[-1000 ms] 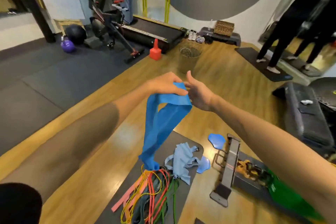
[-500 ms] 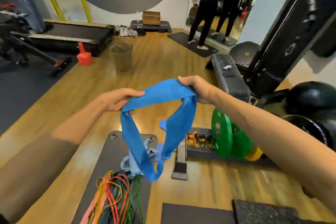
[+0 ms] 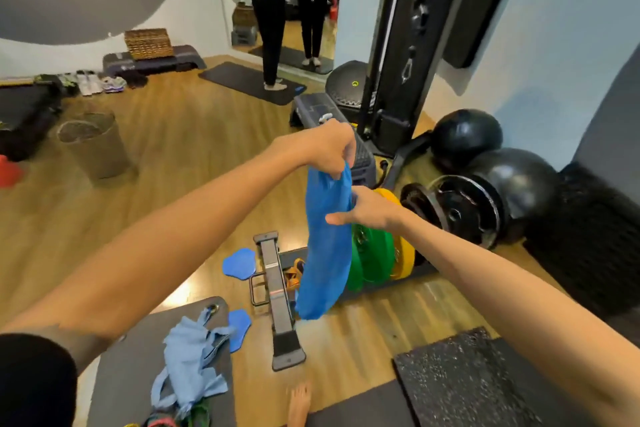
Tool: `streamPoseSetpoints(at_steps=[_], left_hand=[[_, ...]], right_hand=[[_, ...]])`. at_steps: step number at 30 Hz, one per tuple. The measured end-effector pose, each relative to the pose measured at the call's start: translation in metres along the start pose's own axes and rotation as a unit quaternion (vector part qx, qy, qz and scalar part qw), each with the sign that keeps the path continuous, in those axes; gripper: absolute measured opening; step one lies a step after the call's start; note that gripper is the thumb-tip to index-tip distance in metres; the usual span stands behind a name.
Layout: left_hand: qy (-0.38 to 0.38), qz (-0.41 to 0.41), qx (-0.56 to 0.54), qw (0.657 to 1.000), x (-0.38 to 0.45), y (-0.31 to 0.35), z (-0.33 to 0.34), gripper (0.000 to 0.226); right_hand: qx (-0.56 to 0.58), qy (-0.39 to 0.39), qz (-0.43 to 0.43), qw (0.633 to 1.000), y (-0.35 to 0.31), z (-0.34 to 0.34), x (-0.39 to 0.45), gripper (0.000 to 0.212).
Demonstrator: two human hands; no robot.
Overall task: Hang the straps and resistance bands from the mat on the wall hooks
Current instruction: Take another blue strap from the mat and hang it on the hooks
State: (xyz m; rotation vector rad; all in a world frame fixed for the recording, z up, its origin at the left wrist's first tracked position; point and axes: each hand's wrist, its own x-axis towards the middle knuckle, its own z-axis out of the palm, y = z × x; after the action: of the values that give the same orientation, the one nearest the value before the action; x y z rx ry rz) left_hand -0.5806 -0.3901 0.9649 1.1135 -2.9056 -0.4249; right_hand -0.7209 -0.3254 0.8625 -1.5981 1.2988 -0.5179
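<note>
A wide blue resistance band [image 3: 327,246] hangs bunched in front of me, clear of the floor. My left hand [image 3: 323,146] pinches its top end from above. Lower down, my right hand [image 3: 369,213] grips the band's middle, thumb across the front and fingers hidden behind it. The grey mat [image 3: 131,374] lies at the lower left. On it sits a heap of light blue straps [image 3: 190,367], with coloured bands [image 3: 173,421] just showing at the bottom edge. No wall hooks are in view.
Green and yellow weight plates [image 3: 372,253], black plates [image 3: 460,211] and medicine balls [image 3: 464,135] crowd the floor at the right by a black rack post [image 3: 398,45]. A bar device [image 3: 277,288], blue sliders [image 3: 239,267], a wire basket [image 3: 93,142] and my bare foot [image 3: 299,406] are nearby.
The view has swung further right. My hands have come together: the band, stretched between them before, now hangs from my left hand, and my right hand has dropped to its middle.
</note>
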Motion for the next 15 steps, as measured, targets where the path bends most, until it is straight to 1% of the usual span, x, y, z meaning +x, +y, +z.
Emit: streamPoseSetpoints(at_steps=[2,5,7,9,11,12,14,15], left_hand=[[0.027,0.062,-0.024,0.997,0.033,0.006,0.000,0.015],[0.089,0.155,-0.088,0.980,0.083,0.016,-0.009,0.011],[0.132,0.188,-0.141,0.963,0.117,0.028,-0.018,0.009],[0.170,0.211,-0.217,0.938,0.154,0.047,-0.030,0.008],[0.192,0.238,-0.285,0.909,0.184,0.071,-0.036,0.007],[0.200,0.249,-0.302,0.898,0.200,0.083,-0.035,0.006],[0.218,0.234,-0.334,0.886,0.235,0.100,-0.030,0.005],[0.238,0.201,-0.370,0.875,0.256,0.105,-0.027,0.005]], right_hand=[[0.031,0.034,0.013,0.999,0.012,-0.029,-0.001,0.032],[0.067,0.072,0.008,0.995,0.022,-0.070,0.000,0.045],[0.094,0.107,0.023,0.990,0.030,-0.092,-0.001,0.055],[0.128,0.151,0.029,0.980,0.040,-0.113,-0.002,0.060],[0.167,0.191,0.040,0.966,0.052,-0.135,-0.007,0.058],[0.182,0.207,0.049,0.960,0.060,-0.148,-0.011,0.054],[0.207,0.221,0.067,0.951,0.079,-0.173,-0.020,0.045],[0.218,0.215,0.067,0.950,0.089,-0.184,-0.025,0.042]])
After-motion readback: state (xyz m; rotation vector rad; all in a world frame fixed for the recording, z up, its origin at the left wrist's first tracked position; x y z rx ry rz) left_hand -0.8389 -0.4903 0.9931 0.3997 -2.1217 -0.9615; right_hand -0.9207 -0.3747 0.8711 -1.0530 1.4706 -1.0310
